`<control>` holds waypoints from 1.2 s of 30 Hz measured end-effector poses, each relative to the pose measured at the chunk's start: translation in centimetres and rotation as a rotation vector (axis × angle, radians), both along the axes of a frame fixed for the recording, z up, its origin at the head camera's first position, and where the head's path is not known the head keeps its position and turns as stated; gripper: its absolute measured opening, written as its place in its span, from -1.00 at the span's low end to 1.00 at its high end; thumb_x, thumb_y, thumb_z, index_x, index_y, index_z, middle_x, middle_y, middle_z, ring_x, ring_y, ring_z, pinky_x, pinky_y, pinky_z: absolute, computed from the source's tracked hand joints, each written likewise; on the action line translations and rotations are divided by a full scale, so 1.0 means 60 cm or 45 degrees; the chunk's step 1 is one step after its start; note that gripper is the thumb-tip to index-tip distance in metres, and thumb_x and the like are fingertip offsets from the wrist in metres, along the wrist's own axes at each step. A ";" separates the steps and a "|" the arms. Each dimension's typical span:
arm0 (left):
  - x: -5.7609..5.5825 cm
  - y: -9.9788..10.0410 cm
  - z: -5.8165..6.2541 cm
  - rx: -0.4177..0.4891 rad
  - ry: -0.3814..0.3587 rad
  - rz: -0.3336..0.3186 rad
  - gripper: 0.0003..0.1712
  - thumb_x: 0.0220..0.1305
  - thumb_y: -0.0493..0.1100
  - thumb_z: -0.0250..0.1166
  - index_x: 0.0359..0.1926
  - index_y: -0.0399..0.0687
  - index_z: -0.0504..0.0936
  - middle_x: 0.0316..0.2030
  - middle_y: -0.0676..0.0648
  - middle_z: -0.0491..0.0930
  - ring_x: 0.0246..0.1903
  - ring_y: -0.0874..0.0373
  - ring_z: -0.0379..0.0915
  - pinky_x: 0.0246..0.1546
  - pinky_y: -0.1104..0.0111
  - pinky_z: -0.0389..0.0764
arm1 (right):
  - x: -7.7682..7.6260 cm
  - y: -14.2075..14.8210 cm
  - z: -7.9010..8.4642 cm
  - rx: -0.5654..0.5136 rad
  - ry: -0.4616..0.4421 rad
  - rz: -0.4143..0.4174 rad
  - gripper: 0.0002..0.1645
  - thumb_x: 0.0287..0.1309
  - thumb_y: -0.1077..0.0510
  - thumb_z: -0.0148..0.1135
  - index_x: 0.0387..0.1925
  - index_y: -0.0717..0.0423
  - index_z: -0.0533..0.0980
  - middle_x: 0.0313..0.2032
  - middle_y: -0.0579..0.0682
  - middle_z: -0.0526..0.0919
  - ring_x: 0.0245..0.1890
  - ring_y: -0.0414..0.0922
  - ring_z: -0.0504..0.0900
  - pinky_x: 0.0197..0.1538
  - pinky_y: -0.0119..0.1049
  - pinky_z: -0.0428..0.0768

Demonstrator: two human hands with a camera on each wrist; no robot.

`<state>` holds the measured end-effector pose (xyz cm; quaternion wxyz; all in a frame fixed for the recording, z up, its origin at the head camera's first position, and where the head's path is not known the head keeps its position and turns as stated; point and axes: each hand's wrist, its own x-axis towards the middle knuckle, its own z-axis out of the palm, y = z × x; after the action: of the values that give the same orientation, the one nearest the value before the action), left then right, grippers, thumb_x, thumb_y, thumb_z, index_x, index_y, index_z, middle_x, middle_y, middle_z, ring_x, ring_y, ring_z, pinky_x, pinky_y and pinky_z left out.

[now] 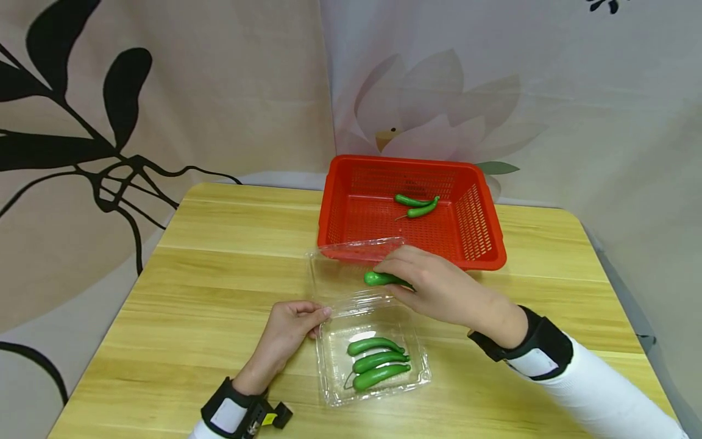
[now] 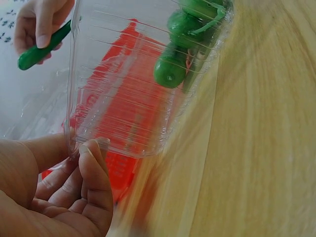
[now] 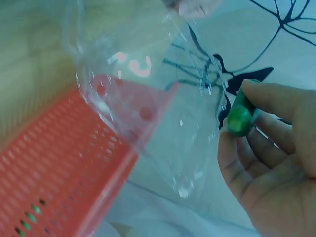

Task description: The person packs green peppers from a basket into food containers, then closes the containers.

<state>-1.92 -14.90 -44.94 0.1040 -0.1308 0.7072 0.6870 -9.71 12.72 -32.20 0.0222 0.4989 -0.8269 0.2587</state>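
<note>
A clear plastic clamshell container [image 1: 329, 390] lies with its lid [image 1: 334, 274] folded back toward the basket. Three green chili peppers [image 1: 378, 360] lie side by side in its base. My left hand [image 1: 290, 329] pinches the container's left edge near the hinge, and the left wrist view shows thumb and fingertips on that rim. Above the lid, my right hand [image 1: 433, 283] holds another green pepper [image 1: 381, 278] between thumb and fingers. In the right wrist view, the held pepper [image 3: 240, 120] points its rounded end at the camera.
A red perforated basket [image 1: 411, 161] stands behind the container, with the lid's far edge overlapping its front rim. Two green peppers [image 1: 419, 210] lie inside it. The wooden table [image 1: 236, 262] reaches back to a printed cloth [image 1: 247, 91].
</note>
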 end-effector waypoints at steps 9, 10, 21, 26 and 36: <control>0.000 0.000 0.002 0.007 0.011 0.004 -0.84 0.28 -0.27 0.51 -0.23 -0.35 0.80 -0.50 -0.17 0.70 -0.57 0.23 0.48 -0.50 0.46 0.56 | 0.027 -0.021 -0.041 0.112 -0.075 0.079 -0.66 0.26 0.25 0.50 0.05 0.10 0.66 -0.07 -0.11 0.70 -0.03 -0.19 0.65 0.09 -0.28 0.66; 0.000 0.000 0.002 0.007 0.013 0.004 -0.83 0.27 -0.27 0.51 -0.23 -0.36 0.80 -0.51 -0.17 0.70 -0.57 0.23 0.48 -0.50 0.46 0.56 | 0.029 -0.023 -0.045 0.118 -0.073 0.087 -0.68 0.27 0.24 0.49 0.04 0.10 0.66 -0.08 -0.11 0.70 -0.03 -0.19 0.65 0.09 -0.28 0.66; 0.001 -0.002 0.002 -0.006 0.037 0.001 -0.83 0.27 -0.27 0.52 -0.23 -0.36 0.80 -0.56 -0.09 0.66 -0.59 0.23 0.47 -0.52 0.46 0.53 | 0.037 -0.044 -0.095 0.164 -0.046 0.180 -0.84 0.29 0.07 0.49 -0.16 0.02 0.72 -0.27 -0.19 0.73 -0.23 -0.30 0.67 -0.08 -0.41 0.65; 0.001 -0.002 0.000 -0.012 0.033 0.007 -0.85 0.27 -0.28 0.51 -0.25 -0.34 0.80 -0.58 -0.09 0.64 -0.59 0.23 0.47 -0.52 0.46 0.51 | 0.039 -0.050 -0.108 0.240 -0.039 0.205 -0.89 0.28 0.13 0.50 -0.18 0.02 0.73 -0.29 -0.19 0.75 -0.25 -0.32 0.70 -0.13 -0.41 0.66; 0.001 -0.002 -0.003 -0.004 0.025 0.005 -0.88 0.28 -0.29 0.50 -0.27 -0.32 0.81 -0.58 -0.10 0.65 -0.59 0.22 0.46 -0.51 0.46 0.51 | 0.043 -0.058 -0.130 0.415 -0.037 0.198 -0.90 0.27 0.11 0.50 -0.25 -0.04 0.68 -0.35 -0.22 0.72 -0.34 -0.33 0.67 -0.29 -0.37 0.63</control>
<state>-1.88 -15.03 -45.12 0.0954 -0.1254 0.7091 0.6873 -7.15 9.23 -39.98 -0.0909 0.5545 -0.8170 0.1296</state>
